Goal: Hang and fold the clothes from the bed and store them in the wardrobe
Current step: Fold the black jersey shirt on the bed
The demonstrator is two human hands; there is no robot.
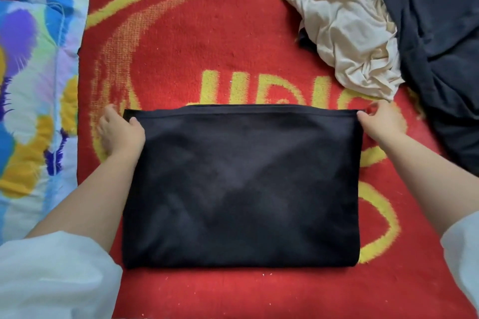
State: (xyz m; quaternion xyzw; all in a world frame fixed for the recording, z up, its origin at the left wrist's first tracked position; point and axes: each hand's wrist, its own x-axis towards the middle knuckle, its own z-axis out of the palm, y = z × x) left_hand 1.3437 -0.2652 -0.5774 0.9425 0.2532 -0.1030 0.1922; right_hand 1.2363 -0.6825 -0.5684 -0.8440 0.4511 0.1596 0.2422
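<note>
A black garment [241, 186] lies folded into a flat rectangle on the red and yellow blanket [197, 41] that covers the bed. My left hand [120, 132] pinches its far left corner, thumb on top of the cloth. At the far right corner my right hand [379, 122] grips the edge in the same way. Both forearms run along the garment's sides. A crumpled cream garment [344, 26] and a dark navy garment [440, 41] lie in a heap at the upper right of the bed.
A pillow [33, 90] with a blue, purple and yellow flower print lies along the left edge. Bare blanket stretches beyond the black garment's far edge and in front of its near edge.
</note>
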